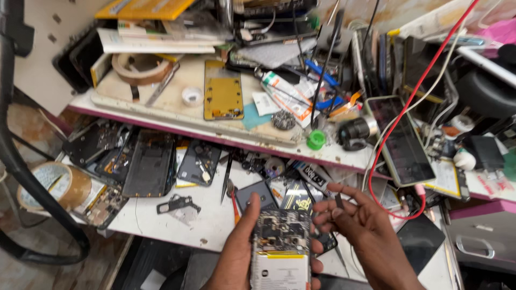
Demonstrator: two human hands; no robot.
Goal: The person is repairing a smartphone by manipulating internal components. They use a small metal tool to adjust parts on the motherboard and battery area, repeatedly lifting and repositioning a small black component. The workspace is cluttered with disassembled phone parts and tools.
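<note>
My left hand [236, 252] grips an opened phone [280, 248] from below, its circuit board and white battery facing up. My right hand [359, 228] hovers just right of the phone with a small dark part [338, 201] pinched between thumb and forefinger, above the phone's upper right corner. Tweezers [226, 178] and a red-handled tool [235, 201] lie on the white bench beyond the phone.
Several phone back covers and frames [150, 164] lie at left, beside a roll of brown tape [56, 185]. A raised shelf [226, 131] holds a gold phone frame [223, 91], glue tubes and a green cap [316, 140]. A red cable [400, 118] crosses a dark phone [403, 142].
</note>
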